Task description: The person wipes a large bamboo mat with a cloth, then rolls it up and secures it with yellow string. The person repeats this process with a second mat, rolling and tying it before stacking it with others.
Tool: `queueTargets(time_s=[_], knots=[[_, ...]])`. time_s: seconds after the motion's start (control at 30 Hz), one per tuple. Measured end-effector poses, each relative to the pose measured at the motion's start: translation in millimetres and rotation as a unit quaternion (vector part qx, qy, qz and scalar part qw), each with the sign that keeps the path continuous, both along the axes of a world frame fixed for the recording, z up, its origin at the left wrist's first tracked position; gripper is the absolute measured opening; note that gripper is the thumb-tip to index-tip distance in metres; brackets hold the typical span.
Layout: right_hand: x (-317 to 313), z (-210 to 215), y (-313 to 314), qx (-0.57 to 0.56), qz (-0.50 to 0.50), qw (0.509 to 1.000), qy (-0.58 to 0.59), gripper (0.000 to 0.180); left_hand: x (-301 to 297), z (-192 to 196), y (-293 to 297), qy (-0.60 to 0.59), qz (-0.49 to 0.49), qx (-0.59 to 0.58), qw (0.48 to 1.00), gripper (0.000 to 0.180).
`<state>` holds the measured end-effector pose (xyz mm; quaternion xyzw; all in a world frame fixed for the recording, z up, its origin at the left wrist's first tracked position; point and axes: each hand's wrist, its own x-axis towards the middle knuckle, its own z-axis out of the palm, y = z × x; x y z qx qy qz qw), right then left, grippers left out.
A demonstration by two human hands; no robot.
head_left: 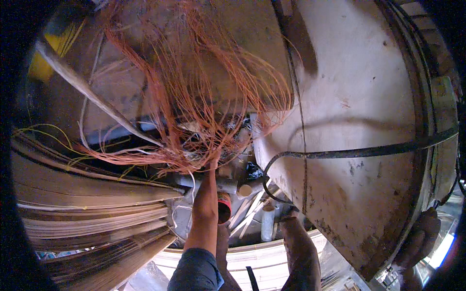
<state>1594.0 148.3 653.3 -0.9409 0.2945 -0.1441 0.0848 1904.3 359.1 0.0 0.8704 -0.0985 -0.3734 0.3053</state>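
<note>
On the right, a pale wooden panel [359,87] looms largest. Left of it, at upper centre, spreads my tangled bundle of thin orange strands [167,111]; I judge it light, springy and apt to snag, best grasped low, where it gathers. Layered sheets [92,213] lie at lower left. My left hand [214,156] reaches into the gathered end; strands cover its fingers, so I cannot tell their grip. Whether the dark shape [422,235] at lower right is my right hand, I cannot tell.

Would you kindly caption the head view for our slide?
A hand among tangled orange strands, stacked brown sheets at left.
</note>
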Motion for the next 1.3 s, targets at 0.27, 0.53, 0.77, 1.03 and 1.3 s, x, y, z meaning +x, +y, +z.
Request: queueTargets(time_s=[0.27,0.53,0.77,1.03,1.3], knots=[[9,21,4,-0.007,-0.015,1.000,-0.009,0.015,-74,50,69,0.118,0.206,-0.183,0.954,0.030],[47,26,0,0.026,-0.011,0.999,-0.032,0.011,-221,375,178,0.380,0.373,-0.132,0.836,0.016],[42,5,-7,0.090,0.061,0.980,-0.166,0.017,-222,516,175,0.470,0.309,-0.218,0.797,0.023],[-59,16,103,0.228,0.032,0.941,-0.247,0.022,-311,618,104,0.266,-0.003,-0.196,0.944,0.028],[-310,-33,162,0.580,-0.302,0.703,-0.279,0.038,-457,643,-13,-0.015,-0.462,-0.160,0.872,0.031]])
